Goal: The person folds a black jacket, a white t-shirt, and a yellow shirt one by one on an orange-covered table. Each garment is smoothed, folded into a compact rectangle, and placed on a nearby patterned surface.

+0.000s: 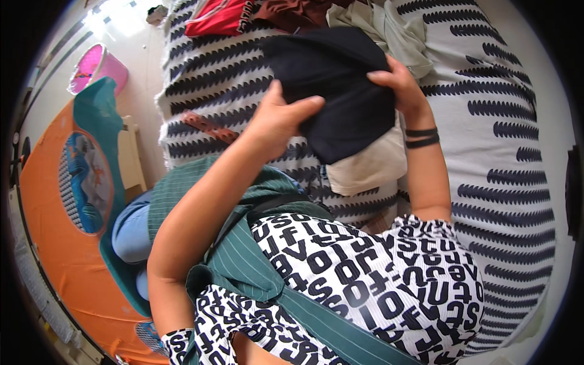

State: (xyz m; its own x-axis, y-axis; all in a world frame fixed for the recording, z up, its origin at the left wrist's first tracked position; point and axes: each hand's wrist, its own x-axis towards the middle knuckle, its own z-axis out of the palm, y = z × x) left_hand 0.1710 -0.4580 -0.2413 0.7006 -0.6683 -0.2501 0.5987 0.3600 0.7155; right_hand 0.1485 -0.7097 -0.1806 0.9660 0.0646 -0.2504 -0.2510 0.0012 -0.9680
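A black cloth garment (337,86) spreads between my two hands above a patterned bed cover. My left hand (285,116) lies at its left side, thumb over the cloth and the other fingers partly hidden. At the garment's upper right edge, my right hand (399,82) grips it with the thumb on top. A cream folded cloth (369,169) shows beneath the black one, on the bed. Beyond them lie a red garment (214,17), a brown garment (296,13) and a pale green garment (401,29).
The black-and-white bed cover (497,219) reaches far to the right. Near its left side lies a brown perforated item (207,127), blurred. On the floor at left are a pink bucket (112,68) and an orange and teal play tent (50,182), with a cream wooden piece (130,155) beside it.
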